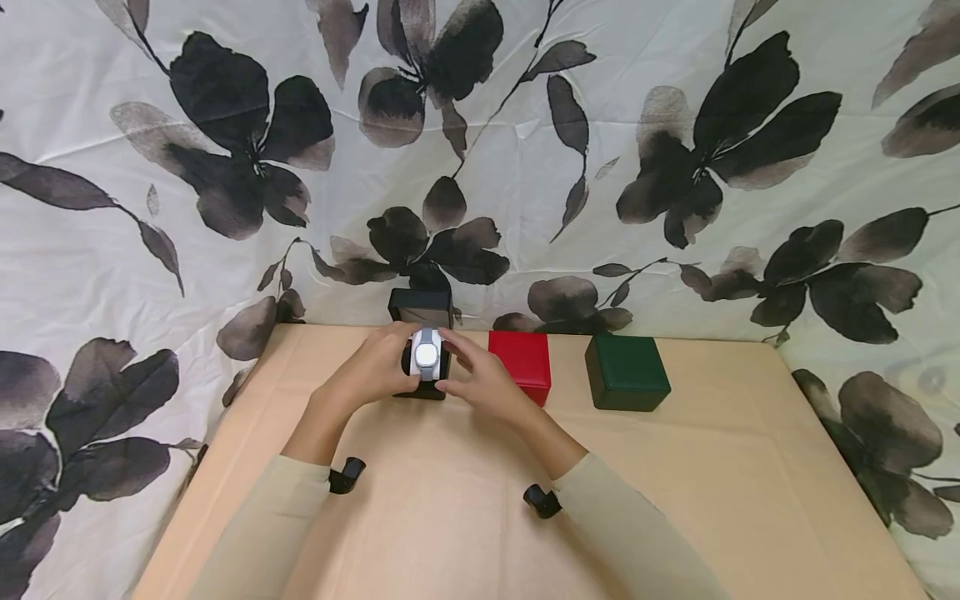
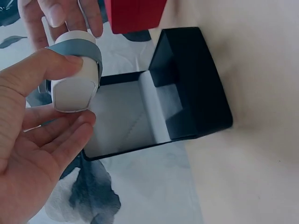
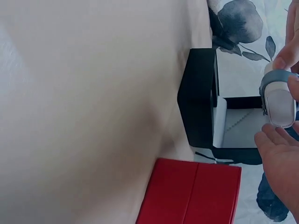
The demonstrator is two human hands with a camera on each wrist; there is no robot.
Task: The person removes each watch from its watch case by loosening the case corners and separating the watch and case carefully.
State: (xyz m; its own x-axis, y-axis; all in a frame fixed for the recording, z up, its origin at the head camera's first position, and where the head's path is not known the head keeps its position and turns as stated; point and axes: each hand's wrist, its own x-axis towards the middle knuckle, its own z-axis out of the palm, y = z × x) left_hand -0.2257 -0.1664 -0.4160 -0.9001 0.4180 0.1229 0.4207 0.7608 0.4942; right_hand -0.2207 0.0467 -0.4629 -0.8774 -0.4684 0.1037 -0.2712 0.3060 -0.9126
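I am pinching a white cushion (image 2: 74, 95) wearing a grey-strapped watch (image 1: 427, 355) in my left hand (image 1: 375, 367), holding my right hand (image 1: 486, 379) with fingers apart just beside it, cushion hovering over the opened black box (image 2: 205, 93), red box (image 1: 519, 362) standing near.

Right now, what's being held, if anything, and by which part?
A watch wrapped round a white cushion; the left hand holds the cushion, thumb at the strap. Whether the right hand grips too isn't clear.

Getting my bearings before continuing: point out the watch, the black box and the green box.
Watch (image 1: 427, 355): head view, on its face.
Black box (image 2: 203, 84): left wrist view, on its wall.
Green box (image 1: 627, 365): head view, on its top.
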